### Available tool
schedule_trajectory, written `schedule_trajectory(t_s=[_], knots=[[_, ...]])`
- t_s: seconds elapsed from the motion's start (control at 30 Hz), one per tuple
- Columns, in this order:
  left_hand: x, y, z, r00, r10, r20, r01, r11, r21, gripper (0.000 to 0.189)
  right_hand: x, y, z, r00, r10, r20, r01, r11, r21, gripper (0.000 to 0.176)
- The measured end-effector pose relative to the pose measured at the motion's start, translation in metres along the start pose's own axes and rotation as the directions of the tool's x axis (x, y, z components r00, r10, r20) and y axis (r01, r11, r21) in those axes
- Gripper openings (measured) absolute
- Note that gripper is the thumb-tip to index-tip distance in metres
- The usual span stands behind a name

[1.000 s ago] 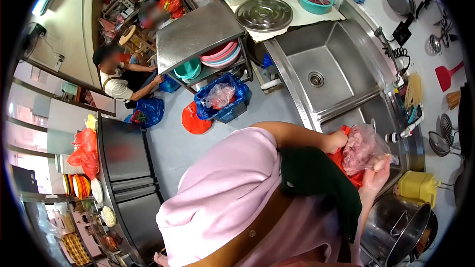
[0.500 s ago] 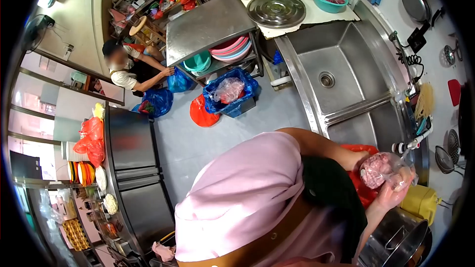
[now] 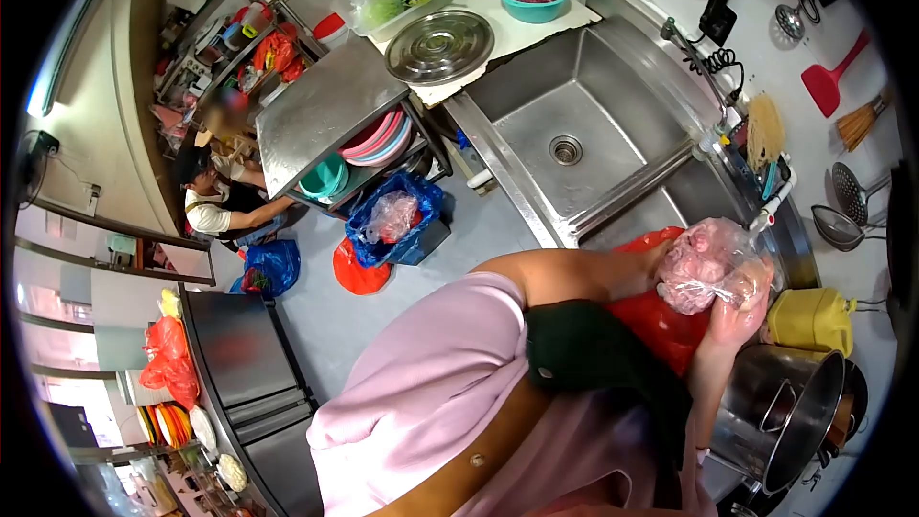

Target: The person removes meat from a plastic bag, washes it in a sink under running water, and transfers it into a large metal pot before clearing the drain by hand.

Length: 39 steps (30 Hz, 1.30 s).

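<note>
A clear plastic bag of pink meat (image 3: 687, 273) is held up over the near end of the sink. My right hand (image 3: 742, 311) is closed around the gathered plastic at one side of it. My left hand (image 3: 659, 258) is against the bag's other side, its fingers mostly hidden behind the meat. Below and behind the bag lies a red plastic bag (image 3: 661, 325), partly covered by my arms.
A double sink (image 3: 622, 96) lies beyond my left arm. A yellow jug (image 3: 812, 320) and large steel pot (image 3: 785, 412) stand by my right arm. A lined bin (image 3: 421, 241) is on the floor. Another person (image 3: 215, 196) crouches beside the steel table (image 3: 330, 115).
My view has turned, shifting the room leftward in the picture. Both hands still have the bag of meat, which appears turned and larger. The other person's arms have moved.
</note>
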<state>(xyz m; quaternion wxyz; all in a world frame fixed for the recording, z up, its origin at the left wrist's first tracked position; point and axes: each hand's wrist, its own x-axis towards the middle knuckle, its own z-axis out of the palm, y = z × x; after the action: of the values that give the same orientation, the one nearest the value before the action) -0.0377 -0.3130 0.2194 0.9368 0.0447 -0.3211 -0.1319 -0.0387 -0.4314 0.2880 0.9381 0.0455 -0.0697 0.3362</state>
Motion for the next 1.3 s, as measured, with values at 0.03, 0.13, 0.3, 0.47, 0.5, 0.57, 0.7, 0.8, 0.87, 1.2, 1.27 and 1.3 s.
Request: schedule_trajectory(t_s=[0.03,0.13,0.3,0.47,0.5,0.57,0.7,0.8,0.87,1.2,1.27,1.3], knots=[[-0.009,0.002,0.005,0.985,-0.060,-0.163,0.055,0.998,-0.032,0.025,-0.001,-0.007,-0.004,1.000,-0.005,-0.006,0.005,1.000,-0.002,0.015],[-0.037,-0.019,-0.038,0.845,-0.019,-0.535,0.086,0.991,0.100,0.020,-0.007,-0.028,-0.030,0.979,-0.109,-0.171,0.101,0.993,-0.059,0.019],[-0.081,-0.015,-0.087,0.679,0.059,-0.732,0.123,0.973,0.193,0.018,-0.052,-0.072,-0.130,0.926,-0.110,-0.361,0.013,0.965,-0.261,0.023],[-0.084,-0.018,-0.103,0.092,-0.065,-0.994,0.634,0.773,0.008,0.029,-0.079,-0.080,-0.267,0.466,-0.280,-0.839,-0.193,0.894,-0.405,0.025],[-0.094,-0.024,-0.122,0.080,-0.114,-0.990,0.662,0.748,-0.033,0.032,-0.081,-0.072,-0.277,0.526,-0.194,-0.828,-0.209,0.914,-0.347,0.030],[-0.074,-0.032,-0.092,0.037,-0.166,-0.985,0.665,0.740,-0.100,0.034,-0.090,-0.067,-0.283,0.584,-0.128,-0.802,-0.204,0.933,-0.298,0.035],[-0.042,-0.031,-0.071,0.054,-0.324,-0.945,0.510,0.822,-0.253,0.030,-0.097,-0.058,-0.250,0.325,-0.280,-0.903,-0.475,0.778,-0.412,0.058],[-0.017,-0.019,-0.064,0.089,-0.388,-0.917,0.440,0.841,-0.313,0.039,-0.098,-0.060,-0.227,0.556,-0.324,-0.766,-0.563,0.531,-0.633,0.068],[-0.009,-0.010,-0.057,0.139,-0.388,-0.911,0.420,0.856,-0.300,0.038,-0.091,-0.064,-0.213,0.692,-0.335,-0.639,-0.561,0.308,-0.768,0.070],[-0.006,-0.004,0.013,0.112,-0.093,-0.989,0.714,0.700,0.015,0.024,-0.020,-0.038,-0.181,0.930,-0.366,-0.036,-0.165,-0.326,-0.931,0.024],[-0.043,0.027,-0.003,0.203,-0.075,-0.976,0.854,0.502,0.139,0.021,-0.020,-0.056,-0.150,0.826,-0.563,-0.007,-0.114,-0.155,-0.981,0.018],[-0.057,0.036,-0.003,0.233,-0.073,-0.970,0.889,0.419,0.182,0.020,-0.017,-0.073,-0.142,0.828,-0.530,0.182,-0.044,-0.384,-0.922,0.016]])
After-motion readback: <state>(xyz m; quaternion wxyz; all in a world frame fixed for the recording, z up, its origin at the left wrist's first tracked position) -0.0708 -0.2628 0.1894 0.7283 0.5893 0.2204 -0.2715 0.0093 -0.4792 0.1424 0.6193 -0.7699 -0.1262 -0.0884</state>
